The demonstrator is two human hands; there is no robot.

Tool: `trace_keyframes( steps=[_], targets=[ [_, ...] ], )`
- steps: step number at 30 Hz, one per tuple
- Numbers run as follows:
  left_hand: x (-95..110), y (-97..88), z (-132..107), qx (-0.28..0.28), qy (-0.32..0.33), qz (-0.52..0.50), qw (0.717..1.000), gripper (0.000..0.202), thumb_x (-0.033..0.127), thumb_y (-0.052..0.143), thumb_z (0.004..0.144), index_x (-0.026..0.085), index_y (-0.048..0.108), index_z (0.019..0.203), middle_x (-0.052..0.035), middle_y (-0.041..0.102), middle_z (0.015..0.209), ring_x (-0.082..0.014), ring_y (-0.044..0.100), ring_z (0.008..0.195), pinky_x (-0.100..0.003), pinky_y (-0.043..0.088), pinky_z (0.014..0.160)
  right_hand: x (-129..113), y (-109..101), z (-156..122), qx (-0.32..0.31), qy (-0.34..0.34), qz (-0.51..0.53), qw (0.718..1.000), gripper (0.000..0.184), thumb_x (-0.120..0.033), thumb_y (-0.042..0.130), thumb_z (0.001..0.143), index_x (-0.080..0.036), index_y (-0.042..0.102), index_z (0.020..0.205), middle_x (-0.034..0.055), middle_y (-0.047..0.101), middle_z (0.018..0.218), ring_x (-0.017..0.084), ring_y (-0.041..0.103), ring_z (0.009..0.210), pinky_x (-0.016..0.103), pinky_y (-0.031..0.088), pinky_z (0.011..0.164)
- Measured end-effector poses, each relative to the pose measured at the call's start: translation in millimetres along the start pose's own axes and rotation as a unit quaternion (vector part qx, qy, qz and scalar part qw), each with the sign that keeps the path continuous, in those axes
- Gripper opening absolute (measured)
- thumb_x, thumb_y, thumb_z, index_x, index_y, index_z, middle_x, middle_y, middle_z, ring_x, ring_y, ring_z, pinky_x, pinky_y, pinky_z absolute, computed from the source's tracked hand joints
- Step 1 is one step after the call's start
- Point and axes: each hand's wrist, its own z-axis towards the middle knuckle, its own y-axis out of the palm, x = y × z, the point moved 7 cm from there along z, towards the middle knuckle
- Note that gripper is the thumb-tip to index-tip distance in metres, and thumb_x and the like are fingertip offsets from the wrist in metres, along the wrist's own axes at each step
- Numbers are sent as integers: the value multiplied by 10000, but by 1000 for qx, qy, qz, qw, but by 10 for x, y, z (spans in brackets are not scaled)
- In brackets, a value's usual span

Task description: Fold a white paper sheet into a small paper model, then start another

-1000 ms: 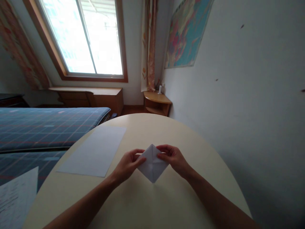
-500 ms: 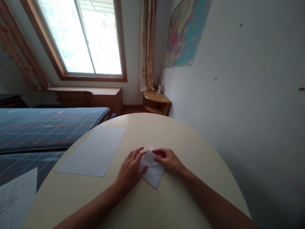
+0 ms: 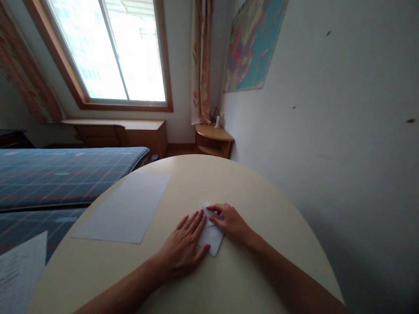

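Note:
A small folded white paper (image 3: pixel 212 240) lies on the round cream table (image 3: pixel 262 261), one corner pointing toward me. My left hand (image 3: pixel 188 244) rests flat over its left side, fingers stretched out and thumb spread along the near part. On the upper right, my right hand (image 3: pixel 229 220) pinches the paper's edge between thumb and fingers. Both hands cover parts of the paper, so its full outline is hidden.
A large blank white sheet (image 3: pixel 126 209) lies on the table's left side. At the lower left is a sheet with writing (image 3: pixel 24 266). A bed with a blue plaid mattress (image 3: pixel 72 174) stands beyond the left edge; a white wall (image 3: pixel 343 174) runs along the right.
My left hand has flattened from a curled hold and now presses on the paper's left side, covering more of it. My right hand stays at the upper right edge.

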Motion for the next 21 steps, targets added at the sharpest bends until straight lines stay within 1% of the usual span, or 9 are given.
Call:
trace_keyframes(
  steps=[4,6,9,13,16,17,19,21],
  targets=[
    [23,-27,-5,-16,-2,-9,1000,768,631,266,953,158,133,1543,-104,96,1599,-242,117,1478,-430,145,1199,-58,-9,-7,-8,-18,-44,999,263,-254,653,833,-204,727,1081,79,734,976,221,664,902,356,492,893],
    [35,-48,-8,-14,2,-12,1000,776,627,278,951,149,127,1544,-103,102,1600,-240,116,1479,-426,134,1203,-56,-3,2,-9,-28,-38,999,259,-243,651,834,-201,727,1078,79,736,1010,217,667,910,352,493,902],
    [54,-82,-9,-13,13,-12,1000,794,620,308,945,130,123,1543,-109,112,1600,-238,121,1479,-409,122,1206,-31,15,23,-12,-46,-28,998,253,-231,644,839,-200,730,1075,82,727,1076,220,660,983,358,484,937],
    [72,-136,1,-21,15,-14,1000,808,611,346,933,123,135,1541,-115,130,1597,-245,141,1476,-417,139,1202,-61,10,28,-27,-73,-59,995,219,-212,633,856,-208,747,1042,85,705,1129,208,639,1049,350,454,990],
    [78,-162,4,-26,11,-21,999,795,597,349,937,120,144,1539,-119,132,1594,-250,153,1473,-430,154,1197,-193,-29,-29,-46,-98,-130,986,218,-177,590,889,-214,750,1032,83,666,1170,173,637,1016,292,459,963],
    [80,-166,4,-23,13,-23,999,788,597,347,938,128,151,1539,-116,137,1593,-251,158,1472,-434,159,1196,-249,-34,-63,-59,-104,-166,979,220,-165,575,899,-212,752,1020,82,672,1137,171,637,992,281,466,938],
    [81,-160,1,-14,19,-24,999,771,599,344,940,145,167,1538,-110,157,1590,-250,171,1470,-434,168,1193,-364,-10,-147,-98,-116,-242,958,211,-157,564,910,-210,753,984,68,699,980,195,622,989,283,473,901],
    [74,-136,2,-5,26,-16,1000,759,599,338,943,151,182,1536,-104,173,1589,-247,172,1470,-426,162,1195,-441,21,-228,-129,-105,-297,940,210,-152,550,917,-206,740,989,73,693,950,198,629,943,269,492,841]
  ],
)
